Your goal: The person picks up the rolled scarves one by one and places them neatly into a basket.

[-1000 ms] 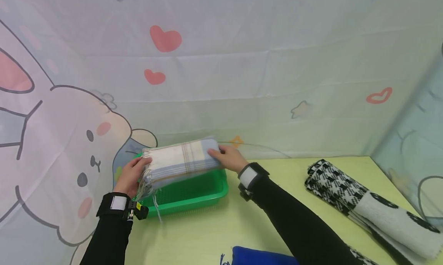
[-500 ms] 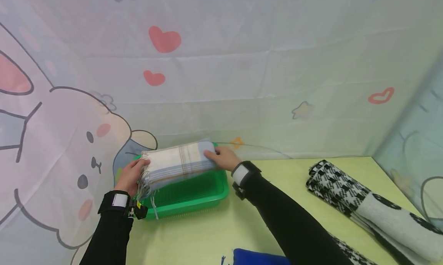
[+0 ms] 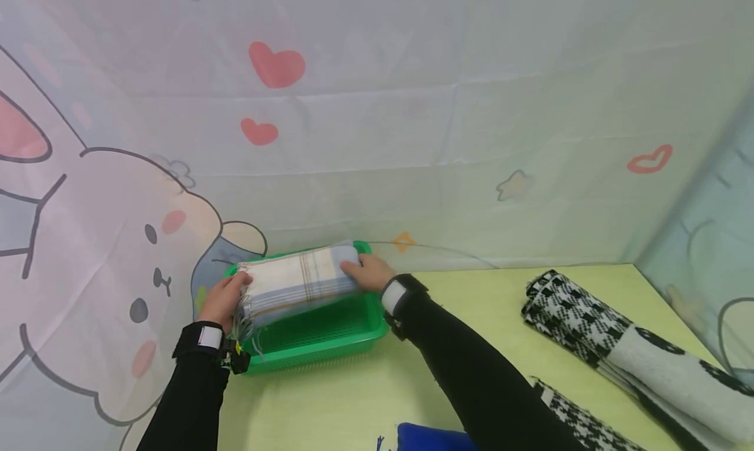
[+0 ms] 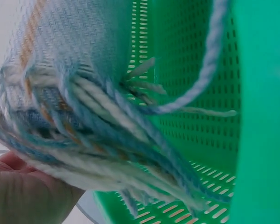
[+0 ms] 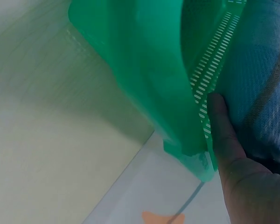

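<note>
A folded scarf, cream and light blue with thin brown stripes, lies level between my two hands at the back of a green plastic basket. Its fringed left end is gripped by my left hand, thumb on top. My right hand holds the smooth folded end, the thumb over the upper face. In the left wrist view, twisted tassels hang inside the basket's slotted wall. The right wrist view has a finger along the scarf, beside the basket rim. The fingers under the scarf are mostly hidden.
On the pale yellow table a folded black-and-white patterned textile lies at the right. Another black-and-white piece shows beside my right sleeve, and a blue fringed cloth at the front edge. A printed curtain stands behind.
Both hands have lowered the scarf slightly into the back of the basket. The right hand has shifted a little left, and more of the black-and-white piece by the right sleeve shows.
</note>
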Action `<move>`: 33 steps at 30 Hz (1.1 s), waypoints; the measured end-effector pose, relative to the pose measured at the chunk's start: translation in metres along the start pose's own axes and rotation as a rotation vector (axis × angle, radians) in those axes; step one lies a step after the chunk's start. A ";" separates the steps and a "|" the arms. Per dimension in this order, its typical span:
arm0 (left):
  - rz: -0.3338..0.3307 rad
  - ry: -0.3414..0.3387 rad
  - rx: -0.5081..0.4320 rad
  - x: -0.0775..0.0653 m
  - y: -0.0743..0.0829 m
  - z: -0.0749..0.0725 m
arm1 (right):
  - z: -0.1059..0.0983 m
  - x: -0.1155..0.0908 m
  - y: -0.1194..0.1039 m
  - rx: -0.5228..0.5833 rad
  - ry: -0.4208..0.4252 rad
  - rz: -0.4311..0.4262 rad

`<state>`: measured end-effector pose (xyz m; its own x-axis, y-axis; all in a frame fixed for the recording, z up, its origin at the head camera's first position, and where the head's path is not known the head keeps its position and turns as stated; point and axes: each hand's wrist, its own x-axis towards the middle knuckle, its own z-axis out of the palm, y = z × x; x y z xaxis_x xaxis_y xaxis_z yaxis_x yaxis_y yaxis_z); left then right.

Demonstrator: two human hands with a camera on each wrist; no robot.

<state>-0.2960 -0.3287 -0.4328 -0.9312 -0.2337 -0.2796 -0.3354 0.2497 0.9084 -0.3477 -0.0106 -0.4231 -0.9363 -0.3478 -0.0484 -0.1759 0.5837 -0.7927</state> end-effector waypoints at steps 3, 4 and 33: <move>0.003 0.017 0.021 0.003 0.000 0.001 | 0.007 0.008 0.006 0.025 0.006 0.020; 0.000 0.020 0.029 0.003 0.000 0.001 | 0.010 0.011 0.009 0.032 0.004 0.027; 0.052 0.125 0.316 0.014 0.003 0.012 | 0.039 0.033 0.014 -0.034 -0.067 0.104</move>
<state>-0.3115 -0.3199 -0.4372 -0.9301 -0.3217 -0.1771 -0.3337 0.5388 0.7736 -0.3693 -0.0426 -0.4601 -0.9277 -0.3321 -0.1706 -0.0903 0.6430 -0.7605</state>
